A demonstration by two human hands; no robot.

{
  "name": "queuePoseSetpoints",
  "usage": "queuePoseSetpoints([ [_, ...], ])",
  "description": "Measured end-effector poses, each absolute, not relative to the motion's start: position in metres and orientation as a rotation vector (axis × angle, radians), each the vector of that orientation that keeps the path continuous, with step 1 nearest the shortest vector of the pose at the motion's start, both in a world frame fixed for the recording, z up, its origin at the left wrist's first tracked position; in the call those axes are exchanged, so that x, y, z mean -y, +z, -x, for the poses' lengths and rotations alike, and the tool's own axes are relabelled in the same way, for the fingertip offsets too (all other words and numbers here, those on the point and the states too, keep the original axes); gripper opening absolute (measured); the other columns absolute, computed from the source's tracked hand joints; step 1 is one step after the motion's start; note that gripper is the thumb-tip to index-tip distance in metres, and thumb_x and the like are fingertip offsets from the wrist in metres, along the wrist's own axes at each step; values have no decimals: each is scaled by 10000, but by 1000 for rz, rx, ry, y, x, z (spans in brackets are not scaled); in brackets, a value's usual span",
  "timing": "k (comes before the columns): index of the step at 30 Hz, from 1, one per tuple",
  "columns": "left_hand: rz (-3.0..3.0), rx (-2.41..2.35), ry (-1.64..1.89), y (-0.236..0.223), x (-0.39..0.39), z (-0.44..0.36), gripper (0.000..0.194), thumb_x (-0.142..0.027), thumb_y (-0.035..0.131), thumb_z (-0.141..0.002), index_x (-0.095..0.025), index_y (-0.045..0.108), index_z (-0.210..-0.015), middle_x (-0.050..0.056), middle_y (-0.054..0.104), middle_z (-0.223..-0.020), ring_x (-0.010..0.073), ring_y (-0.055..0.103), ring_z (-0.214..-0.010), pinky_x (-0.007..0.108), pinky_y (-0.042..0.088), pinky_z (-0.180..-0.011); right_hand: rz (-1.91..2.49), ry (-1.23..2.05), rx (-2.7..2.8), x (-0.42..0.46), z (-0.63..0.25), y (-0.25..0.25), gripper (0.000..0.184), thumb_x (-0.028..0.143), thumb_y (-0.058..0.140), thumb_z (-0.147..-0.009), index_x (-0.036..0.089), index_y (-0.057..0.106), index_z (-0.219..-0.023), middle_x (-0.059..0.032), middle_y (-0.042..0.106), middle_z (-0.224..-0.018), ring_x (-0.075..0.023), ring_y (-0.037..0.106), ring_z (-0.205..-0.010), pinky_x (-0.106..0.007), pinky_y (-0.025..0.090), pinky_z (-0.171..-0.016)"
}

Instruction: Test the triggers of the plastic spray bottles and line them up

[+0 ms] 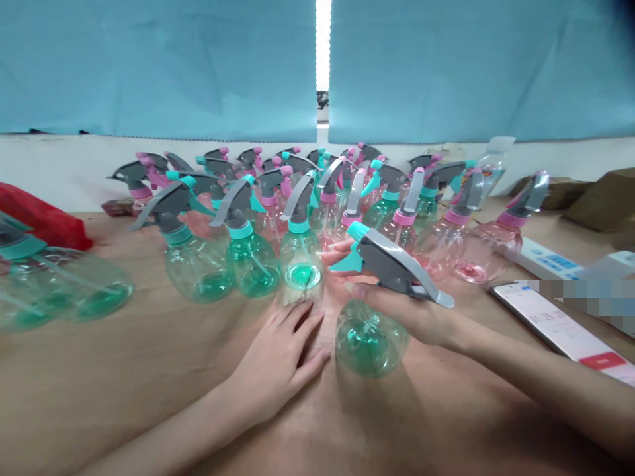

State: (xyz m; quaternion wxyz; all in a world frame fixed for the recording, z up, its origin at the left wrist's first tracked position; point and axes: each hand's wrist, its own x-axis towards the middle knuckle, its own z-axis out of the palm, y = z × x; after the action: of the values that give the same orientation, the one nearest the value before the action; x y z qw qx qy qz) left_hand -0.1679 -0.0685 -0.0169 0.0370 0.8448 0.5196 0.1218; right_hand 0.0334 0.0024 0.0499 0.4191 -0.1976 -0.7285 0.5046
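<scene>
While the right hand (417, 317) is gripping the near green spray bottle (370, 347) by its neck, thumb on the near side and fingers wrapping behind, the left hand (280, 354) is lying palm down on the table (173, 390) just to the left, its fingers spreading slightly and holding nothing. That bottle is sitting right of centre, nearer than the crowd of pink and green ones, and the view is not quite showing whether its base is touching the table or hanging just above it. If it is hanging, a loosening grip on so narrow a neck could be letting it drop and tip, since the round body is getting no support from the left hand. Some fingers are showing right beside the cyan trigger (346, 261), so a harder squeeze could be pressing it by accident. Just beyond the left fingertips, another green bottle (300, 261) is standing upright; a forward slide of that hand could be knocking it into its neighbours, because the group is standing so tightly packed. Close on the far right side, a pink bottle (405, 225) is crowding the long grey lever head (397, 264), and a swing that way could be catching it. Farther right, the phone (550, 327) is lying beyond the right forearm, where a wide sweep could be shoving it.
</scene>
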Motion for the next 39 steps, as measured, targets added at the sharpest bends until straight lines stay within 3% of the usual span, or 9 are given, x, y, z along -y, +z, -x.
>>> queuePoseSetpoints([
  [5,-2578,-1601,393,-17,69,168,472,-431,474,-954,-166,489,-1344,150,467,-1402,325,430,-1264,509,363,-1027,488,1238,1842,-1,-33,50,461,132,549,-786,279,572,-1221,-52,628,-1223,-239,601,-1143,-416,538,-891],
  [12,-2579,-1591,377,-16,70,168,478,-421,475,-956,-154,484,-1353,155,467,-1400,324,424,-1268,511,360,-1031,469,1186,1883,-3,-35,45,446,121,544,-816,323,576,-1212,-32,599,-1261,-202,639,-1027,-374,562,-828],
  [19,-2581,-1599,359,-15,70,167,484,-418,479,-954,-144,482,-1353,154,466,-1401,320,425,-1266,506,355,-1037,469,1221,1873,-5,-35,44,419,105,566,-814,276,565,-1196,-38,594,-1261,-175,631,-1053,-322,551,-825],
  [26,-2577,-1601,359,-15,70,167,485,-423,479,-955,-147,480,-1354,157,464,-1404,317,419,-1275,508,359,-1035,538,1103,1906,-4,-34,49,391,105,537,-784,241,597,-1146,-44,643,-1175,-201,602,-1097,-345,519,-848],
  [31,-2573,-1595,371,-15,70,167,486,-423,473,-957,-141,483,-1353,160,465,-1402,319,416,-1279,508,355,-1040,528,1122,1905,-4,-35,48,362,105,538,-790,233,605,-1121,-44,643,-1174,-177,632,-1008,-316,521,-820],
  [36,-2574,-1594,398,-15,70,168,477,-422,477,-954,-157,485,-1350,154,473,-1398,325,425,-1272,517,361,-1034,517,1124,1904,-4,-36,45,336,104,555,-811,248,613,-1110,-24,634,-1196,-185,597,-1116,-303,518,-855],
  [39,-2572,-1589,412,-16,70,168,483,-429,478,-952,-157,483,-1351,155,471,-1400,329,429,-1270,518,363,-1031,521,1138,1907,-4,-36,44,356,100,546,-821,254,602,-1138,-19,635,-1190,-163,632,-1021,-303,521,-849],
])
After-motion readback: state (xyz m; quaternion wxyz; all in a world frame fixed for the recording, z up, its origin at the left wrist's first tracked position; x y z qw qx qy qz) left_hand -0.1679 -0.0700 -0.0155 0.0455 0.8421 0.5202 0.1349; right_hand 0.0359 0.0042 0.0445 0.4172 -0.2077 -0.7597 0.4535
